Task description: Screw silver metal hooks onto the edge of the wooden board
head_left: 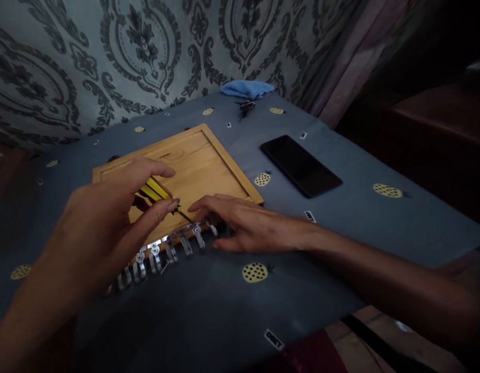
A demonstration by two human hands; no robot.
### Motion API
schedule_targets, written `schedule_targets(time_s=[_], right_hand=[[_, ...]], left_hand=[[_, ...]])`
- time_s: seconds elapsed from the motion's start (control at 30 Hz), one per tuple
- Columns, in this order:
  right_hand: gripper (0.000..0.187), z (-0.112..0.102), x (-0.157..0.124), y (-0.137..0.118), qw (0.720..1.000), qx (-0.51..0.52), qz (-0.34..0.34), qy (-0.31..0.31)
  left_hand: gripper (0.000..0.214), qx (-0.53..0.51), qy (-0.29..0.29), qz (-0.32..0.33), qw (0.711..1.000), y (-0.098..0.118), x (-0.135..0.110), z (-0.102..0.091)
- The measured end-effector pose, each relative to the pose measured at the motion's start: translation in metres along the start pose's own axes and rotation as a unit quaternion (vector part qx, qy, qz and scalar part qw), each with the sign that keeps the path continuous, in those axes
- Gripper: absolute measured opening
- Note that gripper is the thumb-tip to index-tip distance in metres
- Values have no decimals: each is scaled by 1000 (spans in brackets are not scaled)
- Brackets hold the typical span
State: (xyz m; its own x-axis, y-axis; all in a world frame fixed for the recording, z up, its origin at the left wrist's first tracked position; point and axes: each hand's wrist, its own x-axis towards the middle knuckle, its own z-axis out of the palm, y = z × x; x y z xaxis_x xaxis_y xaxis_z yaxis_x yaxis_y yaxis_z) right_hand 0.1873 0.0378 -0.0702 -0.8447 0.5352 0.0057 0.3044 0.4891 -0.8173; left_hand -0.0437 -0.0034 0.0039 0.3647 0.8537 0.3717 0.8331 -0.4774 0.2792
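Observation:
My left hand [115,207] is closed around the yellow and black handle of a screwdriver [157,189]. Its thin shaft points down to the right, and the tip meets a metal hook [198,234] near the right end of a row. Several more silver hooks [171,250] run along the near edge of a framed wooden board [185,160] lying on the table. My right hand [249,223] grips the board's near right corner, fingers on top and thumb toward the near side. Part of that corner is hidden by the hand.
A black phone [301,166] lies right of the board on a blue-grey tablecloth [317,295] with a pineapple print. Toward the back are a small dark object [245,108] and a folded blue cloth [247,89]. A patterned curtain or wall covering [146,52] rises behind the table.

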Motion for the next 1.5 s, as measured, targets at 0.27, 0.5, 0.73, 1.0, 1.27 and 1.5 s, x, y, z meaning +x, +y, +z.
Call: schedule_targets(time_s=[0.27,0.5,0.73,1.0,1.27,1.5], right_hand=[[54,3,1,1,999,-26,-25,10],[55,4,2,3,999,-30,-35,13],[58,5,2,4,999,-23,-25,11],[56,4,1,0,1000,-16,-14,1],[59,3,1,2,1000,-19,-22,-1],[56,6,1,5,999,-22,-38,18]], left_hand=[[29,17,-12,-4,1000,3,0,0],[32,2,-55,-18,998,4,-2,-7],[29,-41,-81,-24,996,3,-4,-8],[32,-66,1,-38,997,13,2,7],[30,-179,50,-123,975,28,-4,8],[26,-332,-5,-122,935,34,-2,15]])
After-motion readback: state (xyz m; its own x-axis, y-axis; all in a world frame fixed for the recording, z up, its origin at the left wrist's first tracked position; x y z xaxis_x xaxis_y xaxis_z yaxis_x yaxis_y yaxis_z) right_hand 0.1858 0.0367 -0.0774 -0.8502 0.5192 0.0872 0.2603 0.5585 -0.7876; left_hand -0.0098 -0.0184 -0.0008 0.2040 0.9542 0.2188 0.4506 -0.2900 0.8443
